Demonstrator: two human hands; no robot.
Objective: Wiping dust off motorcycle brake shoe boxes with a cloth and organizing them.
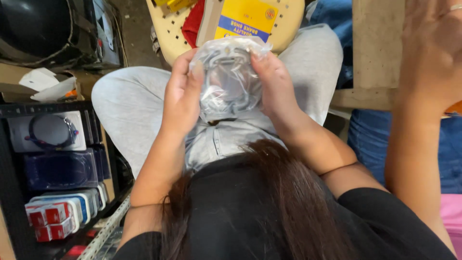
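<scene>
Both my hands hold a clear plastic bag [230, 77] with a round grey metal part inside, above my lap in grey trousers. My left hand [180, 94] grips the bag's left side with the thumb near its top. My right hand [275, 84] clasps the right side, fingers curled over the plastic. My long dark hair and black shirt fill the lower middle of the view and hide my forearms' near ends.
A cream perforated plastic stool [168, 29] ahead carries a yellow and blue box [245, 19] and a red item. A dark shelf [57, 159] at left holds packaged parts and small red boxes. Another person's arm [418, 120] and a wooden board [378, 48] are at right.
</scene>
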